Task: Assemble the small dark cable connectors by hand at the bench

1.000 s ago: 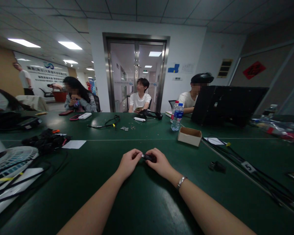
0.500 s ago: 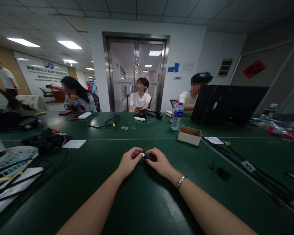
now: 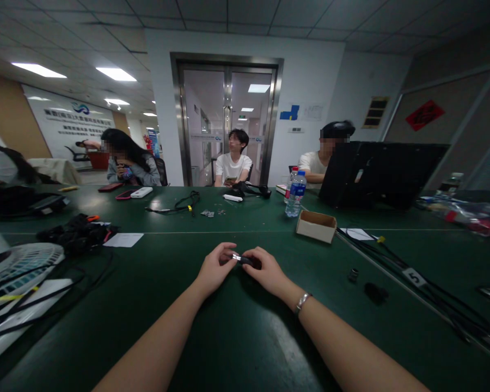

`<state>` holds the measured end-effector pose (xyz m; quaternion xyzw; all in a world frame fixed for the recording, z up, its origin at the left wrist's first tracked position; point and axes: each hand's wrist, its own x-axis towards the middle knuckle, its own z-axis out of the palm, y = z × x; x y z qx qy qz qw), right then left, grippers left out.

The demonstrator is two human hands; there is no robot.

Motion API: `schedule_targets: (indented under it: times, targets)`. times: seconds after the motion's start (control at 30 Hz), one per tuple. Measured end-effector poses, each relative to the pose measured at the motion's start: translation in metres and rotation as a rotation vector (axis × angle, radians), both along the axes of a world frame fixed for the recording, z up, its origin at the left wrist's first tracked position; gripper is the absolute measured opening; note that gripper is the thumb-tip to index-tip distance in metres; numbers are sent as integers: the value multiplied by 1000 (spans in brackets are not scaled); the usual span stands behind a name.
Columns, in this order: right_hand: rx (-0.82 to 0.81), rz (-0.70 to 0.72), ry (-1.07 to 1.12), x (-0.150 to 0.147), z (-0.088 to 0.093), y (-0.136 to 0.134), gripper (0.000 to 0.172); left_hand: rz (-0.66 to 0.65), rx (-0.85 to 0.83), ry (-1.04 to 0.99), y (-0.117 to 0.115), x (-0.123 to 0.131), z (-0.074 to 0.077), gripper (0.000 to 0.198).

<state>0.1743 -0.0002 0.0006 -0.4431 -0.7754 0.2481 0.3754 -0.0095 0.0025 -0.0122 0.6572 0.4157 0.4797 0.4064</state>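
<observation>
“One slim part [image 3: 237,258] is held: state its location and the condition of each grip.”

“Location: over the desk [image 3: 245,337], left of the cardboard box [image 3: 316,234] and nearer the wearer. Right grip [image 3: 267,267]: closed around the dark body. Left grip [image 3: 214,268]: thumb at the silver section, fingers slightly parted; whether it clamps cannot be determined.”

“Reason for this arrangement?”

“Presumably, the right steadies the body so that the left fingertips can manipulate the other end. The loose pieces, right of the box on its near side, appear placed for easy reach.”

“Quantities?”

“Slim part: one. Box: one. Loose pieces: two, comprising a small cylindrical piece [image 3: 353,275] and a dark piece [image 3: 376,293], blurred, set apart. Bottles [image 3: 296,198]: two, behind the box and to its left.”
</observation>
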Motion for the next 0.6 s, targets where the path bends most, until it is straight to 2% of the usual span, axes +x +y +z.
schedule_targets:
  times: [0.23, 0.4, 0.6]
  targets:
    - [23, -4, -10, 0, -1, 0, 19, 1, -20, -28, 0, 0, 1, 33]
    - [34, 8, 2, 0, 1, -1, 20, 18, -21, 25, 3, -1, -2, 22]
    - [35, 7, -9, 0, 2, -2, 20, 19, -32, 59, 4, -2, -3, 24]
